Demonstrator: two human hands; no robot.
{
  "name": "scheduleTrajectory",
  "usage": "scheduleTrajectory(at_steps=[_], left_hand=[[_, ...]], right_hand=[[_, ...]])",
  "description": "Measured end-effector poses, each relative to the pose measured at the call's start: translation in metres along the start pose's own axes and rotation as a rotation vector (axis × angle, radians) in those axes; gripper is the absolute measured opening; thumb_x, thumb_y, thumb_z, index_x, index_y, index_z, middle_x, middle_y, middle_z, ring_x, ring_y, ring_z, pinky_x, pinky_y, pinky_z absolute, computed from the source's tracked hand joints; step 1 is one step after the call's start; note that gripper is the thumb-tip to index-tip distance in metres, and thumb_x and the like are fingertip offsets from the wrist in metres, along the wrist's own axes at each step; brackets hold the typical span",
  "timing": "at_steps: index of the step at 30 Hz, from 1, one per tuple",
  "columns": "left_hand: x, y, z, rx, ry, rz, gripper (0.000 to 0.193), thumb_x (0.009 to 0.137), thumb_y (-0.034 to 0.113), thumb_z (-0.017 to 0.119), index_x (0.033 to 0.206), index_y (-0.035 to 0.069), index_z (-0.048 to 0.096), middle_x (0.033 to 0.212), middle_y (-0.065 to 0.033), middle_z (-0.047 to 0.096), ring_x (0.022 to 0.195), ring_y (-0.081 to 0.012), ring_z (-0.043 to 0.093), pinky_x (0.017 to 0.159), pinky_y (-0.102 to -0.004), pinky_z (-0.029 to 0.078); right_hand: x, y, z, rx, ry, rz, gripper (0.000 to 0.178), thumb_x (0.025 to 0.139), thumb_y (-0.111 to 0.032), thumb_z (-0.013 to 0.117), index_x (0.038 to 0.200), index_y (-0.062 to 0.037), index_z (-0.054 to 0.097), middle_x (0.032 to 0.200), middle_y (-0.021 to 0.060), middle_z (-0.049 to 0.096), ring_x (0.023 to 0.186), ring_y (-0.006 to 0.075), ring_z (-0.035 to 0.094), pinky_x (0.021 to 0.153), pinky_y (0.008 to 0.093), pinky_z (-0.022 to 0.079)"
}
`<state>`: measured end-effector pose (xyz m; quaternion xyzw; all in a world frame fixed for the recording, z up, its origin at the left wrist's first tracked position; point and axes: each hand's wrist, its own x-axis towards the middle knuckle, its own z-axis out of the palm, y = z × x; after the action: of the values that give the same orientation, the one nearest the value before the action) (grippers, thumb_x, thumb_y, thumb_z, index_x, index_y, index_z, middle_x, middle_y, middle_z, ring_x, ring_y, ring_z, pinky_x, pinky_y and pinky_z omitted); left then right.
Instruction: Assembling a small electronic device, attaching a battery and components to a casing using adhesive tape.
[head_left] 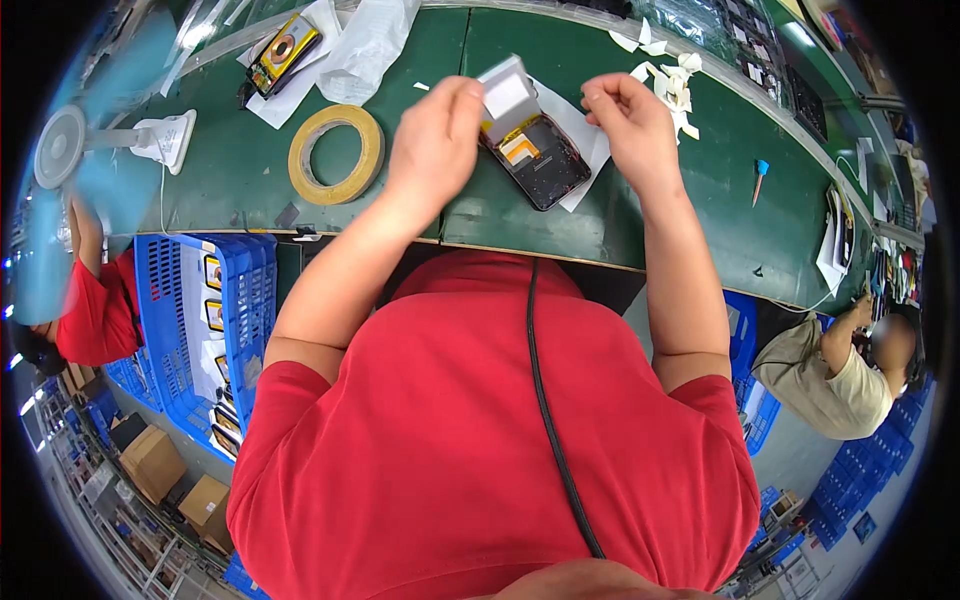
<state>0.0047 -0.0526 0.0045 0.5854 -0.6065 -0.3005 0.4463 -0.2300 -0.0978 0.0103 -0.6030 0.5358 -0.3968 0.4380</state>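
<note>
An opened handheld electronic device with a black casing (550, 175) lies at an angle on the bench, and a yellow strip and an orange-and-white piece show inside it. At its far end a small display panel (509, 96) with a pale face is tilted up. My left hand (437, 140) is closed on the panel's left edge between thumb and finger. My right hand (635, 125) is raised to the right of the device, fingertips pinched together; whatever they hold is too small to make out. White paper (592, 142) lies partly under the device.
A roll of yellowish tape (298, 165), a yellow-and-black device (283, 55) and a small fan (62, 148) are on the left. Torn white scraps (675, 90) and a blue-tipped tool (761, 180) lie right. A blue crate (255, 300) stands below the bench; co-workers sit at both sides.
</note>
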Motion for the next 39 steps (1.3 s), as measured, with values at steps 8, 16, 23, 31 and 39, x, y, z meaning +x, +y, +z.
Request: scheduleTrajectory(at_steps=[8, 16, 23, 31, 39], left_hand=[[0.011, -0.012, -0.006, -0.329, -0.089, -0.371, 0.037, 0.100, 0.016, 0.060, 0.132, -0.003, 0.056, 0.108, -0.0140, 0.069, 0.085, -0.0175, 0.069, 0.076, -0.0328, 0.058], [-0.042, 0.012, 0.001, 0.460, -0.136, 0.558, 0.043, 0.080, 0.035, 0.078, 0.113, 0.009, 0.069, 0.121, -0.0063, 0.064, 0.116, -0.0318, 0.054, 0.096, -0.0469, 0.041], [-0.064, 0.011, 0.011, 0.470, -0.251, 0.533, 0.042, 0.078, 0.027, 0.083, 0.114, 0.010, 0.073, 0.127, -0.0052, 0.065, 0.122, -0.0310, 0.054, 0.102, -0.0477, 0.042], [-0.059, 0.016, 0.009, 0.450, -0.280, 0.523, 0.049, 0.080, 0.028, 0.081, 0.124, 0.010, 0.067, 0.126, -0.0049, 0.066, 0.119, -0.0280, 0.056, 0.105, -0.0487, 0.042], [-0.057, 0.013, 0.001, 0.362, -0.259, 0.582, 0.049, 0.080, 0.027, 0.080, 0.121, 0.006, 0.065, 0.123, -0.0106, 0.062, 0.115, -0.0315, 0.055, 0.104, -0.0472, 0.041]], right_hand=[[-0.072, -0.012, 0.007, -0.603, -0.131, -0.376, 0.075, 0.067, -0.029, 0.092, 0.130, -0.0063, 0.058, 0.119, 0.0136, 0.062, 0.113, 0.0350, 0.059, 0.100, 0.0448, 0.046], [-0.079, -0.005, 0.004, -0.517, -0.132, -0.311, 0.077, 0.067, -0.025, 0.091, 0.133, -0.0080, 0.055, 0.117, 0.0128, 0.063, 0.109, 0.0347, 0.060, 0.098, 0.0457, 0.047], [-0.085, -0.001, 0.002, -0.561, -0.141, -0.381, 0.067, 0.070, -0.022, 0.089, 0.129, -0.0078, 0.060, 0.121, 0.0127, 0.062, 0.111, 0.0346, 0.060, 0.098, 0.0452, 0.048], [-0.076, -0.022, 0.001, -0.386, -0.105, -0.308, 0.049, 0.080, -0.022, 0.083, 0.122, -0.0059, 0.065, 0.126, 0.0162, 0.059, 0.109, 0.0358, 0.064, 0.091, 0.0428, 0.055], [-0.017, -0.028, 0.018, -0.538, -0.134, -0.614, 0.023, 0.085, -0.012, 0.074, 0.107, -0.0049, 0.072, 0.113, 0.0122, 0.065, 0.104, 0.0326, 0.064, 0.090, 0.0409, 0.054]])
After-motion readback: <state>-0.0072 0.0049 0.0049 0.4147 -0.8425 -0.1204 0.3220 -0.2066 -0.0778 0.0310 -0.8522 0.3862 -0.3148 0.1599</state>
